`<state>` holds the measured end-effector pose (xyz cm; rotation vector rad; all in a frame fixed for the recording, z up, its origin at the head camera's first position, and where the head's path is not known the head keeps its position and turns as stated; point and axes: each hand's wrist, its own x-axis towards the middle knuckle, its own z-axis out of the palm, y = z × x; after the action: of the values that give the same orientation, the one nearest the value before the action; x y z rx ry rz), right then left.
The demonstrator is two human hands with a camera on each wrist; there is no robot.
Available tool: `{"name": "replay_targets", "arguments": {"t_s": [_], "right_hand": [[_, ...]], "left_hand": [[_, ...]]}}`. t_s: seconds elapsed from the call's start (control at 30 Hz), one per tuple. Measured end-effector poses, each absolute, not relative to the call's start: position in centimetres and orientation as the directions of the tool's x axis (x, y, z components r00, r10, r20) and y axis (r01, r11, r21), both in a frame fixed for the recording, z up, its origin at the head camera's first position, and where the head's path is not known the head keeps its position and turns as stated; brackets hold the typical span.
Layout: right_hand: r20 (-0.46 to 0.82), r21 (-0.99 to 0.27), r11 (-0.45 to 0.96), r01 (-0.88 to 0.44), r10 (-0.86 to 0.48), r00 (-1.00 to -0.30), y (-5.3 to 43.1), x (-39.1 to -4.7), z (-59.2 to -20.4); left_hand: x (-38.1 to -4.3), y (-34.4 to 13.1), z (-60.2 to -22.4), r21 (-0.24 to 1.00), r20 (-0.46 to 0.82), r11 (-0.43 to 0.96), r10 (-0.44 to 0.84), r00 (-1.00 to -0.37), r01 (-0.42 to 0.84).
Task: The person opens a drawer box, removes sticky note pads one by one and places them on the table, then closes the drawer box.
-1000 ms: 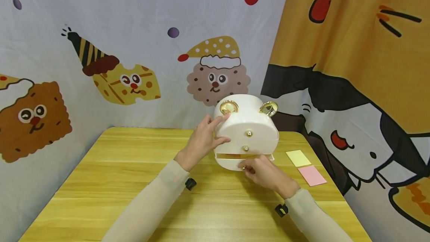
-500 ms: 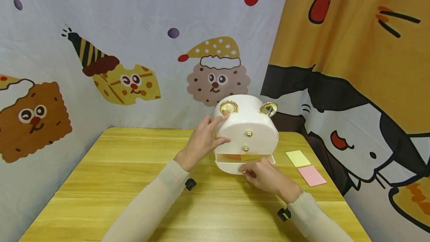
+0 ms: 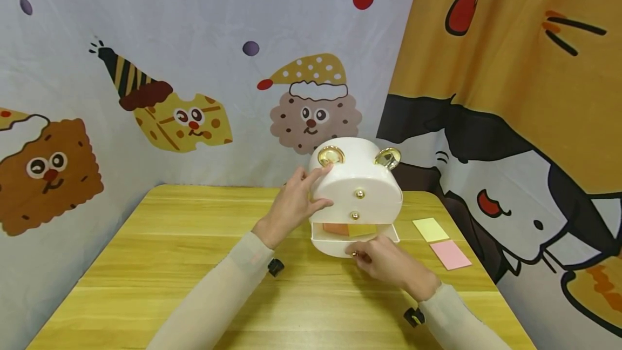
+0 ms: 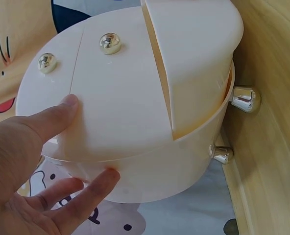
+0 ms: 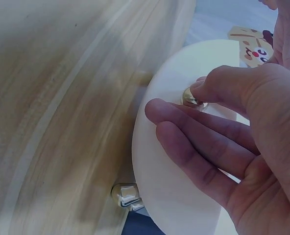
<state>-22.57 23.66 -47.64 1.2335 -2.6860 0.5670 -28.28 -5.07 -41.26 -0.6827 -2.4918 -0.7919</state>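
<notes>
A white mini drawer cabinet (image 3: 359, 150) with gold ear-like discs and round gold knobs stands on the table. Its bottom drawer (image 3: 326, 247) is pulled out, showing an orange paper (image 3: 335, 228) and a yellow paper (image 3: 362, 229) inside. My right hand (image 3: 391, 263) pinches the drawer's gold knob (image 5: 188, 99) between thumb and index finger; the other fingers lie near the drawer front. My left hand (image 3: 291, 207) rests on the cabinet's left side. In the left wrist view its thumb presses the front face, and extended fingers touch the side wall.
A yellow sticky-note pad (image 3: 430, 229) and a pink one (image 3: 451, 254) lie on the wooden table (image 3: 194, 263), right of the cabinet. Gold feet (image 4: 245, 99) carry the cabinet. Cartoon-printed curtains (image 3: 194, 15) hang behind and to the right.
The bottom drawer has slid further out toward me with my right hand on its knob, exposing more of the orange and yellow papers. My left hand has stayed in place.
</notes>
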Motion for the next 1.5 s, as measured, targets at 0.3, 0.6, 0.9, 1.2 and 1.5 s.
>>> {"name": "replay_targets", "arguments": {"t_s": [0.3,0.6,0.9,1.2,1.5], "right_hand": [[0.253,-0.273,0.612,-0.743,-0.699,-0.669,23.5,-21.9,-47.4],[0.249,-0.267,0.614,-0.743,-0.701,-0.668,23.6,-21.4,-47.3],[0.251,-0.270,0.591,-0.760,-0.719,-0.649,23.8,-20.8,-47.2],[0.242,-0.283,0.576,-0.767,-0.731,-0.638,23.7,-19.7,-46.7],[0.218,-0.294,0.578,-0.761,-0.735,-0.642,23.7,-19.0,-46.8]], "left_hand": [[-28.1,-5.1,-41.4,0.388,0.564,0.704,0.329,-0.758,0.594],[-28.1,-5.1,-41.4,0.398,0.560,0.696,0.331,-0.759,0.597],[-27.9,-4.9,-41.2,0.395,0.554,0.702,0.332,-0.763,0.593],[-27.9,-4.9,-41.2,0.393,0.555,0.701,0.335,-0.761,0.595],[-27.9,-4.8,-41.1,0.420,0.527,0.705,0.324,-0.786,0.572]]}}
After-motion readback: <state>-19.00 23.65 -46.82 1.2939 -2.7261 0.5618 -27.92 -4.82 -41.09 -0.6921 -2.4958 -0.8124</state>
